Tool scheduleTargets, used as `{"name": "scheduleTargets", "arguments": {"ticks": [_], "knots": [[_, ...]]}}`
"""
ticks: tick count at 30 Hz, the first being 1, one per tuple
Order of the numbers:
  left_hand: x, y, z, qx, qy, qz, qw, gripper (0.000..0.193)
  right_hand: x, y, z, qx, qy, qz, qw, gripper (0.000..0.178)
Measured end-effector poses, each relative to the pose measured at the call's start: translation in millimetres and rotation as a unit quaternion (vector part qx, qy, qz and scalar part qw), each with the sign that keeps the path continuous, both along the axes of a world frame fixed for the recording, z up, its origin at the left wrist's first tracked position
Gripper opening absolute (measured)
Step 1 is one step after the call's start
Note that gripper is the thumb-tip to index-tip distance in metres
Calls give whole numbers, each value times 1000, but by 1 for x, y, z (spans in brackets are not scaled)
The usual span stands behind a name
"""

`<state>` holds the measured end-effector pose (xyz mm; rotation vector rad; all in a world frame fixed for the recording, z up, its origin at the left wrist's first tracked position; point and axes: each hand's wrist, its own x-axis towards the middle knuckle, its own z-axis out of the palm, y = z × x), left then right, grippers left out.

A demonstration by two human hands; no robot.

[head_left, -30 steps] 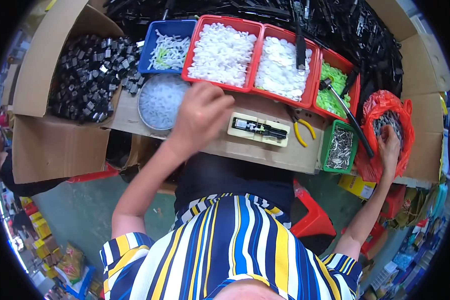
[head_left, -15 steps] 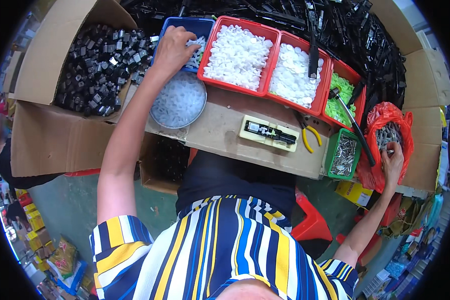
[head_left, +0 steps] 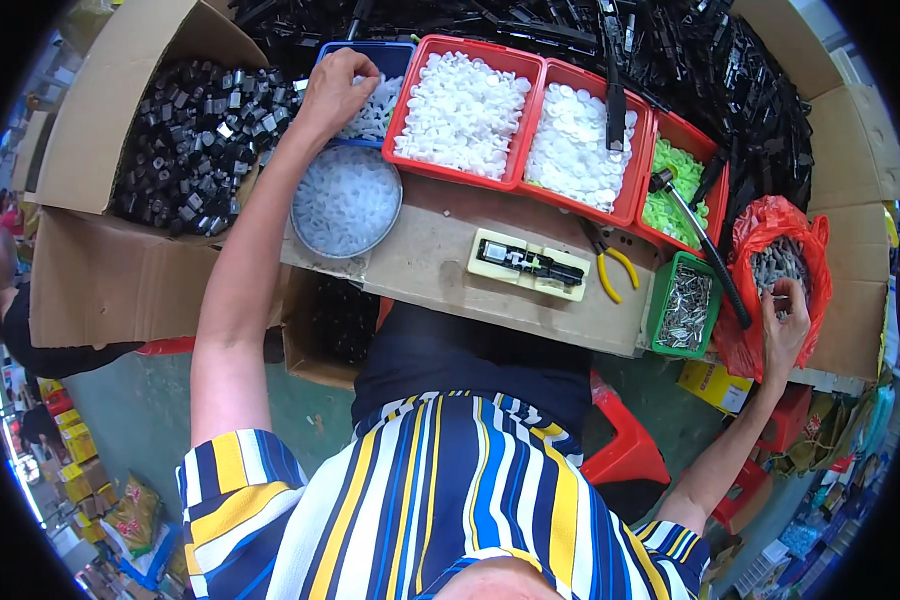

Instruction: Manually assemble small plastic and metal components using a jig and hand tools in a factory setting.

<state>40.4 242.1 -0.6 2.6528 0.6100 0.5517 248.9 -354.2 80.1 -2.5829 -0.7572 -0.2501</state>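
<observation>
My left hand (head_left: 336, 95) is over the blue bin (head_left: 395, 52), thumb and fingers pinched together. What lies between those fingertips is too small to name. Small whitish plastic pieces (head_left: 374, 112) fill the bin beneath it. At the far right, my right hand (head_left: 786, 328) is at the near side of a red plastic bag (head_left: 813, 290), its thumb and fingertips closed together. Whatever they pinch cannot be made out. Grey metal parts (head_left: 778, 262) fill the bag. A black assembly with a clear piece (head_left: 530, 262) lies in a cream holding block (head_left: 485, 268) on the cardboard-covered table, untouched.
Red bins hold white caps (head_left: 465, 115), white discs (head_left: 582, 150) and green pieces (head_left: 675, 185). A hammer (head_left: 705, 235) leans by a green bin of metal pins (head_left: 686, 310). Yellow-handled pliers (head_left: 610, 270), a round tray (head_left: 346, 250) and a box of black parts (head_left: 185, 150) stand around.
My right hand has drawn back slightly from the metal parts toward the bag's near edge. My left hand stays pinched over the blue bin, a little higher. The whole view has shifted slightly.
</observation>
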Motion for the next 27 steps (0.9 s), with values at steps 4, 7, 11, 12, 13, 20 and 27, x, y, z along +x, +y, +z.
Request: {"name": "scheduleTargets", "arguments": {"ticks": [4, 7, 11, 12, 13, 20, 27], "knots": [[-5, -1, 0, -23, -15, -18, 999, 16, -7, 12, 3, 1, -5, 8, 1000, 13], [-4, -8, -4, 56, -9, 2, 998, 17, -12, 22, 5, 2, -22, 22, 1000, 13], [-3, -17, -5, 95, 97, -2, 991, 19, -19, 34, 9, -5, -23, 24, 999, 11], [-2, -18, -6, 94, 96, -2, 991, 19, -20, 36, 10, -7, -24, 24, 999, 11], [-1, -19, -6, 83, 97, 2, 992, 19, -21, 37, 11, -7, -16, 21, 1000, 12], [-7, -22, 14, -19, -8, 60, 998, 21, -21, 32, 8, 38, -35, 18, 999, 13], [-31, -12, 17, -8, -66, 56, 996, 25, -30, 43, 4, 55, -31, 21, 998, 12]]}}
